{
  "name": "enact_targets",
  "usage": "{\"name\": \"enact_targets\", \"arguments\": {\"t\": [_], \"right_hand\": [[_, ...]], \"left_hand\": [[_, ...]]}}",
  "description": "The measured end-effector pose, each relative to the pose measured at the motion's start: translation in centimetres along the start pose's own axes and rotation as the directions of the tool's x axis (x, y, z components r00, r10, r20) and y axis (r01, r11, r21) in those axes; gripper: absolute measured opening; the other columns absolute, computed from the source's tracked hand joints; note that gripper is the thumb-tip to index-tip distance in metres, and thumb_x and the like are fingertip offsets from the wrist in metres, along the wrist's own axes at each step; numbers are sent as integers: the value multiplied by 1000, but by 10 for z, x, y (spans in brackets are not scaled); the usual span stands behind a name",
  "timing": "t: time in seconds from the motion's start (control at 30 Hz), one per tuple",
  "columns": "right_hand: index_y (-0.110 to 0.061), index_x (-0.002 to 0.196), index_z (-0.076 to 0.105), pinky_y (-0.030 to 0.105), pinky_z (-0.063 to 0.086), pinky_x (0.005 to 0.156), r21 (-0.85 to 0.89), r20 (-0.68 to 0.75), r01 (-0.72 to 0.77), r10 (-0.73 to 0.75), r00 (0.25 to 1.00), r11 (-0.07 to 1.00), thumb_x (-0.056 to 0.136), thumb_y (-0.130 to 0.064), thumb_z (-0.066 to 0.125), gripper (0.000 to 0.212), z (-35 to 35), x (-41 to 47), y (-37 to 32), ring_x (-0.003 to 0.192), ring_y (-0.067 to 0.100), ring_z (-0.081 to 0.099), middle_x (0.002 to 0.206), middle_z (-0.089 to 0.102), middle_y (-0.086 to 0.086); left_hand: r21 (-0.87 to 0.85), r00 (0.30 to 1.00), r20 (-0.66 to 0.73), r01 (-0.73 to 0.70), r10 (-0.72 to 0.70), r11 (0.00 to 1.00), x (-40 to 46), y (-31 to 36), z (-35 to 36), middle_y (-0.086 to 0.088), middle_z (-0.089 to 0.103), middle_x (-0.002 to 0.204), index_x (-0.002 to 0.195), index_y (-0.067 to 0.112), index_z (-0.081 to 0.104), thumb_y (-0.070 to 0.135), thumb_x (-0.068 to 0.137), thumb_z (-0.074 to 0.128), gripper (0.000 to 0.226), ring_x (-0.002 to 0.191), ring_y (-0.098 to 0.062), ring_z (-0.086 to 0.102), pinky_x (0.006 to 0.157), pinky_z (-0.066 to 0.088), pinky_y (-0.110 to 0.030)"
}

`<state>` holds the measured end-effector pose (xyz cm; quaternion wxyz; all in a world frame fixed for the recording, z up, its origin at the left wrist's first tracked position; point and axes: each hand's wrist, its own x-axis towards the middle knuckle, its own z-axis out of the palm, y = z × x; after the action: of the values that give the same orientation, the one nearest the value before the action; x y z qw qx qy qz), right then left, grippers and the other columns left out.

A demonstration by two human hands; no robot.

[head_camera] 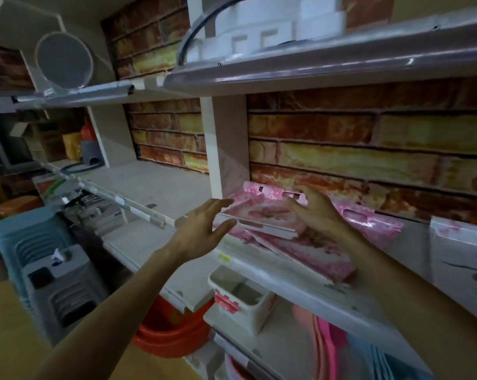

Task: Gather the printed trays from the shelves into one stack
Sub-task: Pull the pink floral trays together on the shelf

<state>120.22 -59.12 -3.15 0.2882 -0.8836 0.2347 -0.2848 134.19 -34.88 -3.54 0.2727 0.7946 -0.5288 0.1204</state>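
Several pink flower-printed trays (262, 215) lie in a loose, skewed pile on the middle shelf (259, 264). The top tray sits tilted, its white rim facing me. My right hand (314, 212) rests on the top tray's far right side, fingers spread over its handle slot. My left hand (201, 229) hovers open just left of the tray's near-left corner, fingers apart, not clearly touching it. More pink trays (368, 223) lie behind the right hand. A white printed tray (462, 259) stands at the far right of the shelf.
A white upright divider (218, 149) stands just left of the pile. The upper shelf (314, 72) overhangs above. Below sit a white box with a red latch (240, 300), an orange basin (171, 335) and pink plastic ware. Grey stools (56, 286) stand at the left.
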Motion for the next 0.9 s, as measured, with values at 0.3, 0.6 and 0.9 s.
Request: {"name": "enact_targets", "arguments": {"t": [0.3,0.6,0.9], "right_hand": [[-12,130,55,24,38,87,-7,-77,-207,206,976,978,92,-44,58,49,22,48,29,118,25,56,135,56,9],[-5,115,59,30,44,80,-116,-120,-467,454,883,877,92,-38,58,40,35,68,52,105,31,62,112,66,15],[-11,65,44,25,31,47,73,-52,-728,732,680,682,94,-31,58,38,29,75,35,49,15,40,56,38,2]], "left_hand": [[26,940,50,-338,336,941,50,-38,56,-2,63,127,134,20,52,38,96,54,42,113,-18,60,93,51,-34],[75,803,9,-595,596,800,85,-68,84,6,73,93,113,25,63,27,95,53,21,77,-15,69,60,55,-31],[-21,704,-63,-709,707,705,123,-70,72,10,73,114,115,30,65,37,101,41,29,94,-9,72,66,59,-29]]}}
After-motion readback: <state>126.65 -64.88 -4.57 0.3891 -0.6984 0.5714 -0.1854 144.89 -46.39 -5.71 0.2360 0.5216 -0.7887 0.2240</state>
